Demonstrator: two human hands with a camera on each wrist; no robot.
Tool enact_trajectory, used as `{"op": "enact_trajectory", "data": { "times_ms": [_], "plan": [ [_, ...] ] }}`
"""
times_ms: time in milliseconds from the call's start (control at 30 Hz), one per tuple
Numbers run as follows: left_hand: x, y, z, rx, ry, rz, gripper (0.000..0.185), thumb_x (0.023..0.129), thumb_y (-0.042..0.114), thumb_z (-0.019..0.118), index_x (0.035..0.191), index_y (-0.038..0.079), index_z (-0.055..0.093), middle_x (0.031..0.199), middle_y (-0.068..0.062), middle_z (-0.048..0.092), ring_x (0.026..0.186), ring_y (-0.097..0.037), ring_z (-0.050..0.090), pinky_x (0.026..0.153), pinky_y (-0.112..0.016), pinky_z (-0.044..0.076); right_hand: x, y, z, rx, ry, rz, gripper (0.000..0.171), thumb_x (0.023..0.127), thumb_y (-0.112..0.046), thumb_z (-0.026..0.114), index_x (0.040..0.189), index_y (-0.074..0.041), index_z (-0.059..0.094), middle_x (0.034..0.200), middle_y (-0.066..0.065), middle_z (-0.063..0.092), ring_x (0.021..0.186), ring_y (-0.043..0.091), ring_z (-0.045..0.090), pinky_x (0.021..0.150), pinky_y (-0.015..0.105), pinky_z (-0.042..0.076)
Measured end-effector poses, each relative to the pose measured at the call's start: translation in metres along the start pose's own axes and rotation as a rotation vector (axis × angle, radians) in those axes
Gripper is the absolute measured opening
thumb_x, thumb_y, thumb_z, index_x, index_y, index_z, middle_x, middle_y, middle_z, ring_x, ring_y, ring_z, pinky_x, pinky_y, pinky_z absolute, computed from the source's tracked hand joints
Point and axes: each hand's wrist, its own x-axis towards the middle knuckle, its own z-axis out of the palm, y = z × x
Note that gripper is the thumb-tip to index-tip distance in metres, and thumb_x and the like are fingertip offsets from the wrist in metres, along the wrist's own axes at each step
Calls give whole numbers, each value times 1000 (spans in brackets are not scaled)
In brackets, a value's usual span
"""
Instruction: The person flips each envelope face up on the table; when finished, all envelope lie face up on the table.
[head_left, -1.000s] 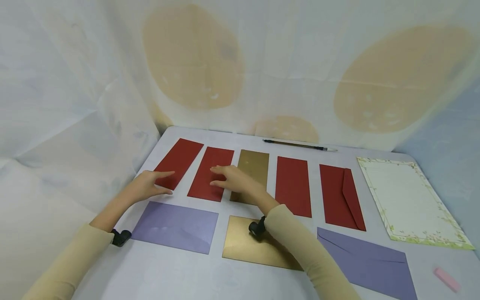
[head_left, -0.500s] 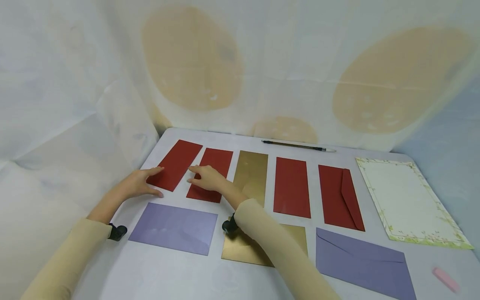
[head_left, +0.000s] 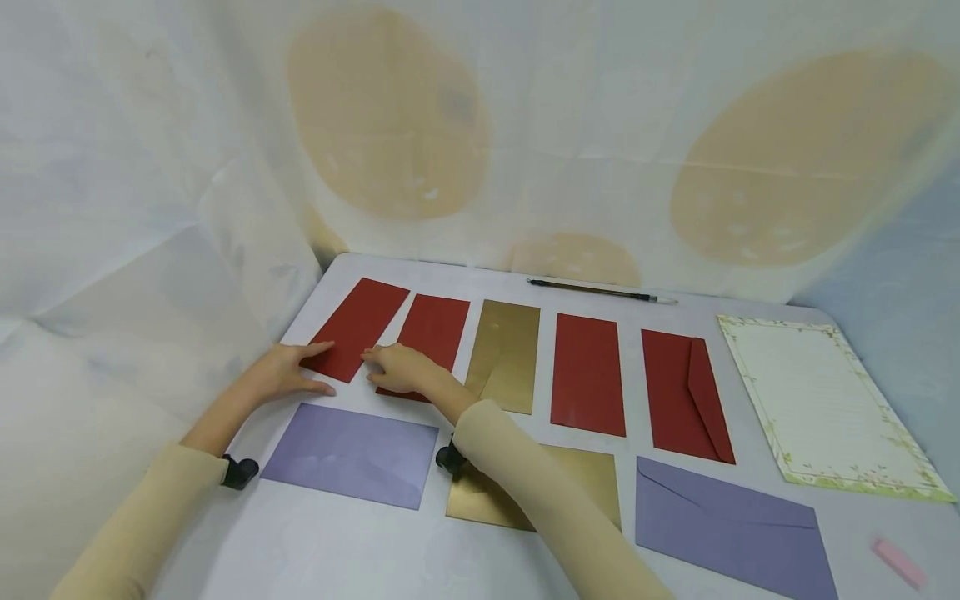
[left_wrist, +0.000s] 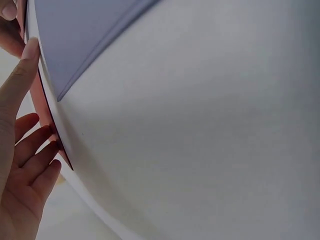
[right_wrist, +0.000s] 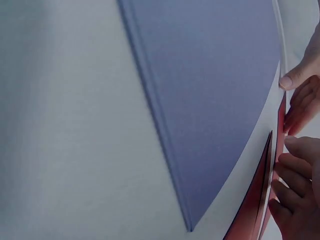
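Observation:
A red envelope (head_left: 358,327) lies flat at the far left of the table in the head view. My left hand (head_left: 281,375) is at its left edge, fingertips touching the red paper and the thumb apart below its near corner. Across from it, my right hand (head_left: 403,368) reaches over a second red envelope (head_left: 435,329), its fingertips at the first envelope's right edge. In the left wrist view, the fingers of the left hand (left_wrist: 22,155) lie along the red envelope's edge. The right wrist view has my right hand (right_wrist: 300,185) beside the red paper, fingers relaxed.
Gold envelopes (head_left: 510,342) (head_left: 592,479), red envelopes (head_left: 587,375) (head_left: 667,392) and lilac envelopes (head_left: 352,454) (head_left: 727,521) lie in two rows. A brush (head_left: 592,289) lies at the back. Bordered paper (head_left: 832,400) and a pink eraser-like block (head_left: 898,563) are at right.
My right hand has moved left, from over the gold envelope to the right edge of the leftmost red envelope. My left hand has shifted slightly left. The envelopes stay in place.

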Motion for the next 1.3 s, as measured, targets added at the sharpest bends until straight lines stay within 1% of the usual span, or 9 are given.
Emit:
{"op": "enact_trajectory", "data": {
  "times_ms": [233, 433, 600, 833, 967, 1133, 1200, 1267, 1300],
  "plan": [
    [-3, 8, 6, 12, 37, 34, 96, 65, 58, 81, 135, -2, 53, 127, -27, 57, 115, -40, 56, 93, -52, 45, -3, -1, -1, -21, 10, -26, 42, 99, -20, 55, 140, -11, 52, 143, -1, 49, 135, 10, 38, 102, 21, 36],
    [-3, 10, 11, 31, 69, 28, 93, 67, 54, 83, 134, -4, 54, 125, -27, 58, 112, -40, 58, 91, -51, 47, -4, 0, -2, -3, 9, -42, 40, 99, -17, 54, 138, -10, 54, 142, 0, 50, 133, 11, 41, 103, 21, 36],
    [-3, 11, 13, 38, 99, 23, 91, 68, 53, 83, 132, -5, 55, 122, -26, 61, 108, -40, 60, 88, -50, 49, -5, 1, -2, 25, 9, -55, 40, 99, -15, 54, 138, -9, 54, 142, 1, 50, 131, 10, 43, 95, 16, 38],
    [-1, 12, 15, 47, 123, 18, 88, 70, 52, 82, 131, -5, 56, 117, -29, 62, 104, -40, 61, 85, -50, 50, -6, 2, -3, 37, 15, -68, 40, 99, -13, 53, 138, -8, 54, 142, 2, 51, 131, 10, 43, 99, 18, 38],
    [-2, 16, 14, 56, 116, 4, 88, 70, 52, 82, 132, -5, 55, 117, -29, 62, 104, -41, 61, 85, -50, 50, -5, 2, -3, 40, 9, -76, 39, 98, -12, 53, 138, -8, 54, 141, 2, 51, 130, 10, 45, 91, 15, 39],
    [0, 21, 14, 66, 112, -5, 89, 70, 54, 81, 131, -5, 56, 119, -28, 61, 104, -42, 61, 86, -51, 49, -4, 2, -3, 41, -8, -93, 41, 97, -6, 51, 137, -8, 54, 141, 5, 52, 129, 12, 46, 81, 16, 38],
    [1, 23, 14, 74, 115, -5, 88, 70, 54, 81, 130, -6, 57, 120, -28, 61, 105, -43, 60, 86, -51, 49, -4, 3, -3, 39, -11, -96, 42, 96, -5, 50, 138, -8, 54, 141, 5, 51, 123, 11, 51, 77, 17, 38],
    [2, 24, 14, 80, 116, -8, 86, 72, 54, 80, 129, -6, 57, 122, -29, 60, 106, -44, 60, 87, -52, 48, -4, 3, -3, 40, -15, -99, 43, 95, -3, 49, 138, -8, 54, 141, 5, 51, 105, 9, 57, 70, 16, 37],
    [3, 24, 15, 84, 113, -9, 85, 73, 54, 79, 129, -6, 57, 122, -29, 59, 106, -44, 60, 87, -53, 48, -4, 4, -3, 42, -16, -101, 43, 95, -3, 49, 138, -7, 54, 141, 5, 51, 94, 8, 56, 67, 16, 36]
  ]
}}
